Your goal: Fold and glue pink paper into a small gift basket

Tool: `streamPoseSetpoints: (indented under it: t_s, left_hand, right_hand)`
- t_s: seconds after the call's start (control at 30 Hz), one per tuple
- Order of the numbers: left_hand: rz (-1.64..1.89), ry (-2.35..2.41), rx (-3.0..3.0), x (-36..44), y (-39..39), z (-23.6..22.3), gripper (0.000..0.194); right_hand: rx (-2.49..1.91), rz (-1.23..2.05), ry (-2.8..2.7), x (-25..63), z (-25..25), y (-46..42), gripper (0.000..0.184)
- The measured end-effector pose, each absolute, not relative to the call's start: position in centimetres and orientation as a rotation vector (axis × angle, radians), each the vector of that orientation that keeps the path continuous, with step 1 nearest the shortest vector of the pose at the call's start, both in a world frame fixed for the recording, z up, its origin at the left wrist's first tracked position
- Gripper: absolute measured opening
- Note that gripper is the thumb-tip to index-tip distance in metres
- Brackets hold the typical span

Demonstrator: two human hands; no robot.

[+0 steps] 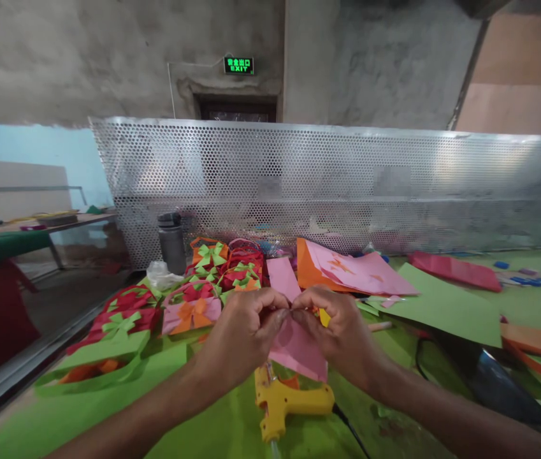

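Note:
My left hand point(244, 331) and my right hand point(332, 328) meet over the middle of the table, fingers pinched together on a pink sheet of paper point(294, 347). The sheet hangs down below the fingers and a strip of it sticks up behind them. A yellow glue gun point(284, 401) lies on the green table cover point(108, 421) just below my hands, its black cord running off to the right.
Paper baskets with bows point(188, 299) are piled at left. A dark bottle point(172, 242) stands behind them. Pink and orange sheets point(351, 268), a green sheet point(447, 303) and red paper point(456, 271) lie at right. A perforated metal screen point(327, 185) closes the back.

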State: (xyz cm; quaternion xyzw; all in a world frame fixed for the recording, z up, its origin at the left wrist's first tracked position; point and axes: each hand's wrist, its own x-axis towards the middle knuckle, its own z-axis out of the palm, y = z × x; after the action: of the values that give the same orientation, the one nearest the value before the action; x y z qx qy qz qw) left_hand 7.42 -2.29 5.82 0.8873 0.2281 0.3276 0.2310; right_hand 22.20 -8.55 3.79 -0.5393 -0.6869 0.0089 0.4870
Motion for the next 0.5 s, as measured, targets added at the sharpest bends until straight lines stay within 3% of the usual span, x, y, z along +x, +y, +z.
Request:
streamPoseSetpoints:
  t_s: [0.27,0.5]
  left_hand:
    - [0.922,0.627,2.483,7.26,-2.21,6.08,0.023]
    - [0.957,0.621,2.514,7.45,-2.38,5.8,0.024]
  right_hand:
    - [-1.346,0.007,-1.688,22.23,3.84,-8.63,0.017]
    - [-1.332,0.088,-1.678,22.39,3.69,-8.18,0.011]
